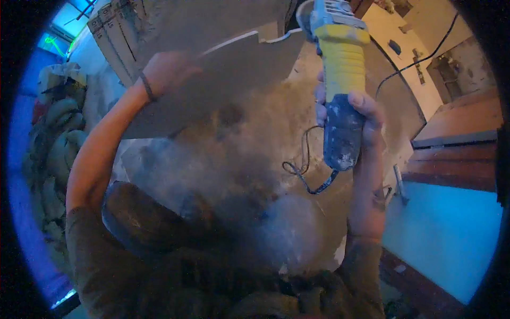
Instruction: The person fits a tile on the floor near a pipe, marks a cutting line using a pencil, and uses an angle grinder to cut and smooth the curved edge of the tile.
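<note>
My right hand (366, 109) is wrapped round the dark rear body of an angle grinder (344, 64) with a dusty yellow middle. The grinder points away from me, and its head is cut off by the top of the view. A black cord (324, 187) runs from its lower end. Over a large grey slab (234, 74), my left hand (167, 72) reaches to the right with its fingers stretched out, somewhat blurred and apparently holding nothing. Whether it touches the slab I cannot tell. The slab's far edge shows a pale, stepped line near the grinder's head.
Several stacked boxes (109, 40) stand at the far left, with lumpy filled sacks (61, 122) nearer. Haze hangs over the dusty floor (281, 117). At right are a light blue panel (441, 228), a hammer-like tool (401, 185) and another cable (419, 61).
</note>
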`<state>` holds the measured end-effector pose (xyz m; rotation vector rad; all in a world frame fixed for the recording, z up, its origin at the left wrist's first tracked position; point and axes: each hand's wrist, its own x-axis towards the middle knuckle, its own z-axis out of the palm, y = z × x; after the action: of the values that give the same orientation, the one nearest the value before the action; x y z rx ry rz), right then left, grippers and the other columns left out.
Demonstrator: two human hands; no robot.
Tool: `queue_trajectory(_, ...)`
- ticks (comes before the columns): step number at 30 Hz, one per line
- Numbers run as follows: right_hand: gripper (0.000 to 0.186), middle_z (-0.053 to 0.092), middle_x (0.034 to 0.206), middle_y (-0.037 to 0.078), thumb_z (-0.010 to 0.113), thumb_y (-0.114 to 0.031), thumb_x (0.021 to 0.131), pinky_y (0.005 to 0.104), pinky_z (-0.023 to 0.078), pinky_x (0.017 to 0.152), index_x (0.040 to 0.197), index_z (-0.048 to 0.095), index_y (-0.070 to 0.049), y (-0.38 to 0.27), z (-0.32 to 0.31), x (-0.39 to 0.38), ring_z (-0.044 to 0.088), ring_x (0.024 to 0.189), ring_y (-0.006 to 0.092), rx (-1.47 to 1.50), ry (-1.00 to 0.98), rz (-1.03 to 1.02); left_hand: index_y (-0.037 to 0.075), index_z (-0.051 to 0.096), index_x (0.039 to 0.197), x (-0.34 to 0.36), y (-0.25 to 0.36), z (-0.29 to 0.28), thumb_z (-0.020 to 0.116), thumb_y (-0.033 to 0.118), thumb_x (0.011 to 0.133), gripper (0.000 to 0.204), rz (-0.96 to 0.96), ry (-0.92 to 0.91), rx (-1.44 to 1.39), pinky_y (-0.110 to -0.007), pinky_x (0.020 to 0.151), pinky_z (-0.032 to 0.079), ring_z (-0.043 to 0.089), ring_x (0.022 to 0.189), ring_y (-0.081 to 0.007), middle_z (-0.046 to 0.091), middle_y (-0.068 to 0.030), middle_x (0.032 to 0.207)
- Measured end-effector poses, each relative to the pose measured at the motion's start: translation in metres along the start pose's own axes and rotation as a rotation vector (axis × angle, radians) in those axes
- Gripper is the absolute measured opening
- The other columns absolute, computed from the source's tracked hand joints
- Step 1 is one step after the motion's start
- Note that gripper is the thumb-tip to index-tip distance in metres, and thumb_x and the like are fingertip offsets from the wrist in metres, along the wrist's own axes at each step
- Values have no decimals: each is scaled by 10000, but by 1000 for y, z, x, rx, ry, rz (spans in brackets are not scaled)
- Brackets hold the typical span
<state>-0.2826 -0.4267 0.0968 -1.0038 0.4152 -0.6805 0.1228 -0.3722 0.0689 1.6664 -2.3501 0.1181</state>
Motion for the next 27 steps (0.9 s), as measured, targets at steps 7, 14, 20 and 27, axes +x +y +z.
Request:
queue_trajectory(7, 528, 646, 866, 110, 666, -399, 790, 307, 551, 572, 1087, 538, 18, 6, 0, 19, 652, 668, 193, 29, 88, 74, 48, 584, 846, 21, 14, 8, 658, 367, 880, 330, 94, 37, -60, -432, 592, 437, 552, 664, -382, 544, -172, 716)
queue_trajectory(14, 505, 656, 844, 117, 658, -400, 802, 305, 565, 580, 1058, 554, 22, 15, -20, 6, 665, 659, 202, 123, 112, 118, 48, 600, 875, 25, 22, 11, 677, 352, 869, 313, 125, 11, -44, -424, 604, 452, 566, 676, -375, 575, -167, 741)
queue_trajectory(20, 546, 614, 837, 114, 617, -409, 843, 274, 553, 547, 1115, 518, 55, 17, -18, 9, 647, 644, 168, 6, 115, 178, 48, 592, 908, 18, 34, 28, 695, 342, 859, 315, 112, 101, -62, -422, 604, 447, 558, 665, -370, 566, -177, 744)
queue_trajectory(27, 528, 628, 829, 92, 628, -412, 836, 268, 552, 547, 1093, 533, 39, 19, -19, 7, 650, 631, 153, -29, 145, 197, 36, 543, 835, 20, 48, 12, 697, 362, 852, 361, 96, 46, 6, -421, 597, 442, 554, 668, -376, 549, -180, 726)
